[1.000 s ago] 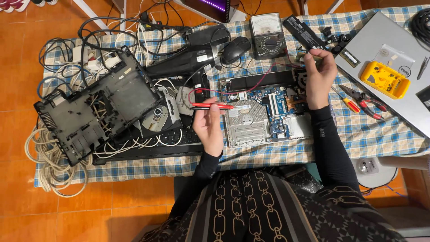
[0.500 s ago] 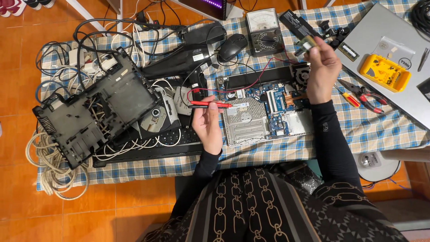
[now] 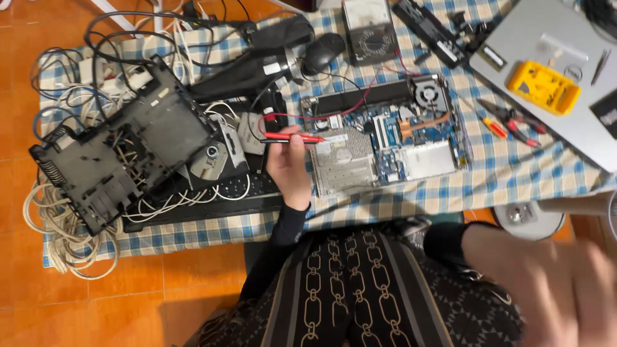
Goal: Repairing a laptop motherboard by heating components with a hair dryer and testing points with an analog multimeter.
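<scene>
My left hand (image 3: 290, 166) grips a red test probe (image 3: 294, 137) that lies across its fingers, its tip pointing right over the opened laptop board (image 3: 385, 140). A red lead runs from the probe up to the analog meter (image 3: 367, 22). My right hand (image 3: 554, 289) is a large blur at the bottom right, close to the camera and away from the table. Its fingers look spread and nothing shows in them.
A black laptop shell (image 3: 122, 160) full of cables lies at the left on the checked cloth (image 3: 501, 173). A yellow meter (image 3: 544, 87) sits on a silver laptop lid (image 3: 565, 58). Red-handled pliers (image 3: 514, 122), a mouse (image 3: 324, 53) and coiled cords (image 3: 51, 225) surround the board.
My right hand has left the far side of the board and swung down toward the camera, now blurred. The view has shifted lower. My left hand keeps the probe in place.
</scene>
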